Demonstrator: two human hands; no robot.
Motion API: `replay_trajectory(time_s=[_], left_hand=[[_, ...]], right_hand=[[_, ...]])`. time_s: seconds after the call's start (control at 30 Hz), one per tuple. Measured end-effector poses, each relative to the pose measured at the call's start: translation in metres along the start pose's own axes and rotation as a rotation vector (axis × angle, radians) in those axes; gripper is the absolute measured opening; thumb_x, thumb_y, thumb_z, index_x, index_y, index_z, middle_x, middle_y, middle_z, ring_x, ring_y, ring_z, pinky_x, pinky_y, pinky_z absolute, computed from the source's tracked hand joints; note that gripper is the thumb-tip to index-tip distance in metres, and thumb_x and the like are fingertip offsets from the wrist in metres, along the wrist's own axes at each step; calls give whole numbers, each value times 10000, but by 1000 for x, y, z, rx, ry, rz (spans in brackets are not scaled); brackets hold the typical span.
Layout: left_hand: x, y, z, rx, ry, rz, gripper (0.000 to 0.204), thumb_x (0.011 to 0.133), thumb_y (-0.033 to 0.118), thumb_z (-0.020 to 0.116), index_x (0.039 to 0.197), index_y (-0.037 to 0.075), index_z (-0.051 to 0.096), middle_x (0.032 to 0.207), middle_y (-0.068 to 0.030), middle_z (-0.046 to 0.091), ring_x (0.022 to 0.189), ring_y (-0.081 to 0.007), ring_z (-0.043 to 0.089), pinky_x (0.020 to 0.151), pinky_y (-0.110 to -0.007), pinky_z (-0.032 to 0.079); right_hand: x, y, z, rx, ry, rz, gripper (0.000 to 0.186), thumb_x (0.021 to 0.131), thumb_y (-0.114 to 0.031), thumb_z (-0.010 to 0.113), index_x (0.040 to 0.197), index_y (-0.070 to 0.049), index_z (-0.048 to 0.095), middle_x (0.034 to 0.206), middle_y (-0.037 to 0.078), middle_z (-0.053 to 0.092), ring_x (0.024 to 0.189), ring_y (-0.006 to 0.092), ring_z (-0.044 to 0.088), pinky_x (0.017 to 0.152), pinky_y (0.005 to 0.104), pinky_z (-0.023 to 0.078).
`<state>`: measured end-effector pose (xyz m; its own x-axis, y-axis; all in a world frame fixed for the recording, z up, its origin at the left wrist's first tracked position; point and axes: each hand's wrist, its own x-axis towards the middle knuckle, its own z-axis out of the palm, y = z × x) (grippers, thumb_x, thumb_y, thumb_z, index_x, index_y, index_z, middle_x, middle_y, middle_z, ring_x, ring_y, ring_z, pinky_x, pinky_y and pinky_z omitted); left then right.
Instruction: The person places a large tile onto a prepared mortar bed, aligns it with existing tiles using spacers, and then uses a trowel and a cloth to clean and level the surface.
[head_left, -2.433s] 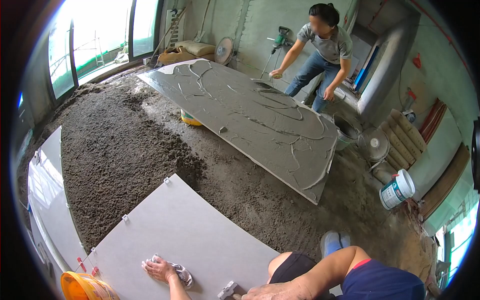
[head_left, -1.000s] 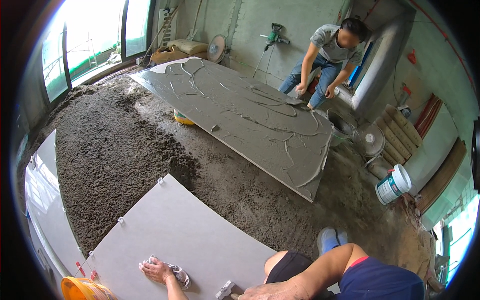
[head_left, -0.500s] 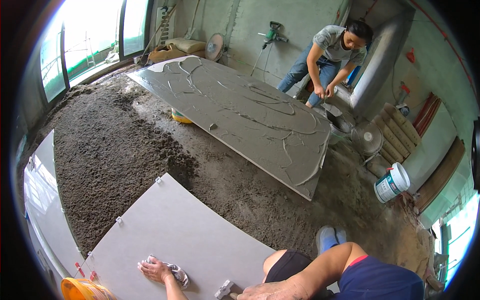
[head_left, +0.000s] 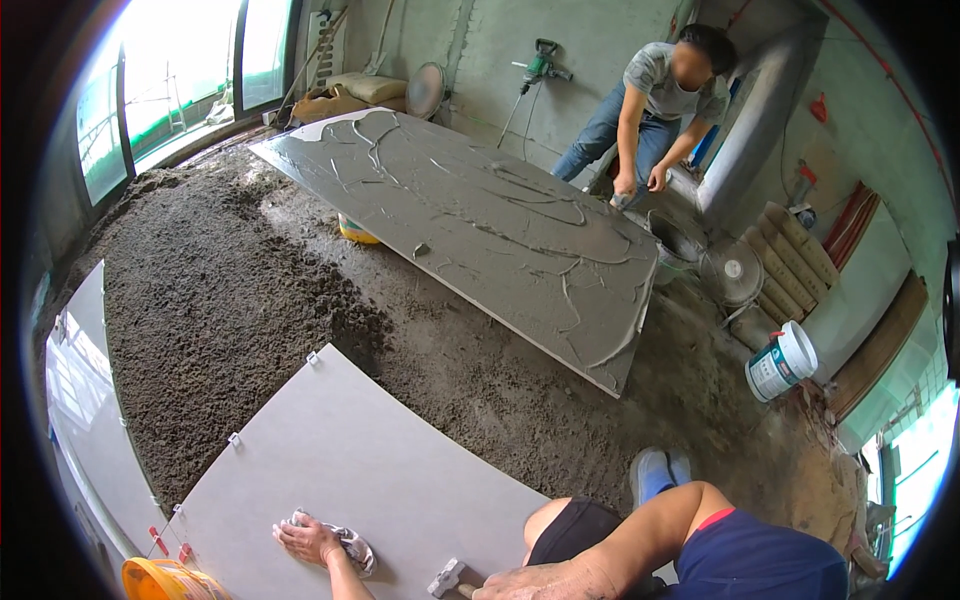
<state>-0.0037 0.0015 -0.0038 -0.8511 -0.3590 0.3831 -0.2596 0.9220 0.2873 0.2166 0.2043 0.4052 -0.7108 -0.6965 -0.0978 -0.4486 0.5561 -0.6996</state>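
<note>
A large pale tile (head_left: 360, 450) lies in front of me with small white clips along its left edge. My left hand (head_left: 308, 542) rests on it, closed on a crumpled, stained rag (head_left: 355, 553) pressed against the surface. At the lower middle my right hand (head_left: 530, 583) grips the short handle of a mallet (head_left: 446, 578). The mallet's grey, blocky head sits low at the tile, right of the rag; whether it touches cannot be told.
Dark loose mortar (head_left: 230, 330) spreads beyond the tile. A large slab coated in grey adhesive (head_left: 480, 240) is propped on a yellow bucket (head_left: 357, 230). Behind it bends a co-worker (head_left: 660, 110). An orange bucket (head_left: 160, 580) stands lower left, a white bucket (head_left: 782, 362) right.
The co-worker's hands have parted, and one has dropped toward the slab's far edge. The view has shifted very slightly. My hands, the rag and the mallet stay nearly in place.
</note>
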Motion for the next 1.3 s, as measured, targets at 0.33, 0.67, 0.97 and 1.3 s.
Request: replay_trajectory(time_s=[0.33,0.67,0.97,1.3], left_hand=[[0,0,2,-5,-11,-20,420,887,300,489,1153,-25,479,1246,-177,477,1203,-314,430,1004,-417,358],[1,6,-7,-22,19,-19,375,882,295,485,1074,-27,514,1238,-170,481,1204,-314,428,1008,-432,350],[1,8,-9,-37,12,-34,398,879,308,488,1066,-40,527,1237,-179,479,1211,-319,421,1026,-428,329],[0,9,-8,-55,12,-28,399,870,306,505,1075,-36,525,1235,-178,478,1221,-317,412,1034,-429,322]], right_hand=[[1,0,-1,-31,0,-7,270,824,-309,570,893,-55,513,843,124,543,814,302,574,709,408,457],[-2,2,7,-43,82,-49,248,823,-286,587,871,-60,495,827,136,522,777,313,560,674,406,459],[-1,0,4,-9,40,-18,228,837,-268,563,875,-53,496,829,142,521,771,319,558,675,412,454],[-2,-1,3,-22,3,7,222,841,-260,560,876,-49,497,825,140,521,763,318,560,671,415,455]])
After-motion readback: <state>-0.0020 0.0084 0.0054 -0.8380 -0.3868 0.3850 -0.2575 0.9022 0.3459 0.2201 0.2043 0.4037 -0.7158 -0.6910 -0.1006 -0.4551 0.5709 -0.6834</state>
